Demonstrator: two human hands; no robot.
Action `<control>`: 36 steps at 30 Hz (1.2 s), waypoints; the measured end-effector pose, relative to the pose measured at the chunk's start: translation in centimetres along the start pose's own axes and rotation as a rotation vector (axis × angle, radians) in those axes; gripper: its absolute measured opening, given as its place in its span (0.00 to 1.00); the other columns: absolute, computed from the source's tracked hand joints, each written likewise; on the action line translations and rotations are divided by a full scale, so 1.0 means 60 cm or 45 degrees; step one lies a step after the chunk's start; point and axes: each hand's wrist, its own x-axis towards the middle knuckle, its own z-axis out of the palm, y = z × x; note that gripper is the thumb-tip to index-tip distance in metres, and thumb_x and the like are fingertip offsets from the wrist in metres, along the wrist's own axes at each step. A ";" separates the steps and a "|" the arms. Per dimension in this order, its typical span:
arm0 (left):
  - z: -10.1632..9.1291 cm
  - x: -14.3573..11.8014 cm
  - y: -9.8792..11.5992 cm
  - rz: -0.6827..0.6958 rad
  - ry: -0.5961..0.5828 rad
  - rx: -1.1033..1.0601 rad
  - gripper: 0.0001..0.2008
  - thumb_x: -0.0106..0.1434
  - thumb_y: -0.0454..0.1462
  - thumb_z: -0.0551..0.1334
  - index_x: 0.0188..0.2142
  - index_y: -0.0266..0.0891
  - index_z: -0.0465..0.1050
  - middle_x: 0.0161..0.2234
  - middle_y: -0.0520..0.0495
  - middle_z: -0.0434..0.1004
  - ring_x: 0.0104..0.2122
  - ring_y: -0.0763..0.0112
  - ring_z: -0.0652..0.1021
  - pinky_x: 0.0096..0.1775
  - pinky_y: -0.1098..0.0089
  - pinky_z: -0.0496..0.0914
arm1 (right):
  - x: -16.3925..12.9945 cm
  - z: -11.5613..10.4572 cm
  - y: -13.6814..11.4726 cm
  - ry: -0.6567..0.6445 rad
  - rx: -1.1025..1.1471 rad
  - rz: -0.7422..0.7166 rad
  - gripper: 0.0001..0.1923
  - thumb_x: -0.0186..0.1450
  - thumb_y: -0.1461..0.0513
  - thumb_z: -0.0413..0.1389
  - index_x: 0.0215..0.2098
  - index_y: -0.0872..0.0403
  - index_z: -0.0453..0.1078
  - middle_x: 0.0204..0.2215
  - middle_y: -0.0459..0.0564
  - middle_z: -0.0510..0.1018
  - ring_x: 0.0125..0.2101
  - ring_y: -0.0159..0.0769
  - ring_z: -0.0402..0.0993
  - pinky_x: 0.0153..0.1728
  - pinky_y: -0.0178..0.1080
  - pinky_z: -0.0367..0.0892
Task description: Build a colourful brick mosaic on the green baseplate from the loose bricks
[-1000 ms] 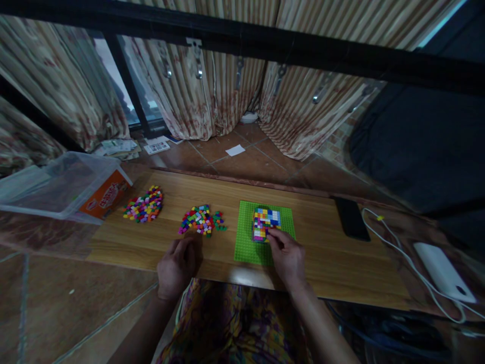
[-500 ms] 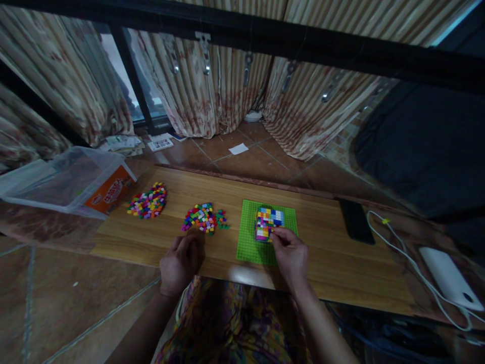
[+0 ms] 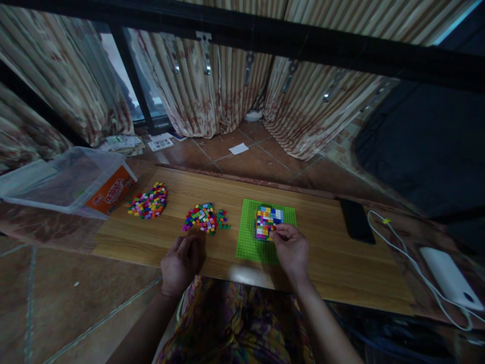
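Note:
A green studded baseplate [image 3: 248,247] lies on the wooden board, bearing a multicoloured build of small building bricks [image 3: 265,220] with white, yellow, blue and magenta parts. At the build's lower right corner, my right hand [image 3: 291,250] pinches thumb and forefinger on a small building brick, mostly covered by the fingertips. My left hand [image 3: 180,263] rests curled at the board's near edge, its fingers closed and their inside hidden. Just beyond it is a loose pile of mixed bricks [image 3: 202,217], with a few green ones on its right side.
Another pile of bricks [image 3: 149,202] lies farther left, beside a clear plastic bin [image 3: 49,194] with an orange label. On the right are a black phone [image 3: 356,221], a white cable [image 3: 403,250] and a white power bank [image 3: 450,278]. Curtains [image 3: 212,101] hang behind.
My right hand stays at the build's lower right corner, its fingertips shifting very slightly. My left hand has barely moved, and the piles look the same.

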 end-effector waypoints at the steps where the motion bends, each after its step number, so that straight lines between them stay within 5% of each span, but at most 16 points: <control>1: 0.000 0.000 0.000 -0.001 0.001 -0.001 0.10 0.65 0.37 0.55 0.40 0.40 0.74 0.36 0.48 0.76 0.31 0.72 0.76 0.27 0.74 0.62 | 0.001 0.000 -0.001 -0.002 -0.010 -0.002 0.10 0.54 0.57 0.59 0.32 0.54 0.72 0.27 0.51 0.80 0.27 0.38 0.77 0.30 0.38 0.70; 7: 0.003 -0.002 -0.003 -0.001 -0.006 -0.012 0.10 0.65 0.37 0.55 0.41 0.40 0.74 0.37 0.47 0.76 0.30 0.72 0.76 0.27 0.74 0.61 | 0.000 -0.006 -0.003 -0.003 -0.020 0.011 0.12 0.53 0.56 0.61 0.32 0.55 0.73 0.27 0.52 0.81 0.28 0.40 0.77 0.30 0.39 0.70; 13: 0.006 -0.004 -0.004 -0.005 -0.014 -0.022 0.11 0.65 0.39 0.54 0.41 0.40 0.74 0.37 0.47 0.76 0.32 0.71 0.77 0.27 0.74 0.61 | -0.026 -0.018 -0.009 0.165 0.224 0.006 0.14 0.56 0.54 0.60 0.34 0.56 0.72 0.29 0.52 0.80 0.30 0.38 0.77 0.34 0.39 0.71; 16: 0.006 -0.006 -0.004 -0.010 -0.033 -0.037 0.11 0.66 0.39 0.54 0.41 0.41 0.73 0.37 0.47 0.76 0.32 0.72 0.77 0.28 0.75 0.62 | -0.048 -0.009 -0.034 0.067 0.232 -0.101 0.13 0.58 0.54 0.59 0.36 0.55 0.73 0.32 0.51 0.81 0.33 0.37 0.77 0.37 0.40 0.70; 23: 0.010 -0.009 -0.007 0.000 -0.024 -0.095 0.11 0.66 0.39 0.53 0.41 0.42 0.73 0.36 0.47 0.76 0.32 0.72 0.76 0.30 0.74 0.65 | -0.070 0.072 -0.089 -0.392 -0.141 -0.428 0.10 0.65 0.60 0.51 0.38 0.51 0.74 0.35 0.49 0.79 0.35 0.35 0.75 0.37 0.37 0.68; 29: 0.012 -0.012 -0.007 -0.001 -0.017 -0.096 0.11 0.66 0.39 0.52 0.42 0.41 0.72 0.35 0.47 0.75 0.32 0.72 0.76 0.30 0.74 0.65 | -0.034 0.142 -0.080 -0.421 -0.477 -0.578 0.12 0.64 0.66 0.48 0.37 0.53 0.74 0.34 0.51 0.78 0.34 0.38 0.74 0.37 0.38 0.66; 36: 0.010 -0.011 -0.008 -0.001 -0.055 -0.134 0.12 0.67 0.39 0.51 0.42 0.41 0.72 0.36 0.46 0.75 0.33 0.71 0.76 0.32 0.73 0.67 | -0.005 0.174 -0.063 -0.434 -0.640 -0.634 0.08 0.62 0.66 0.53 0.33 0.51 0.74 0.32 0.50 0.77 0.33 0.38 0.73 0.35 0.37 0.64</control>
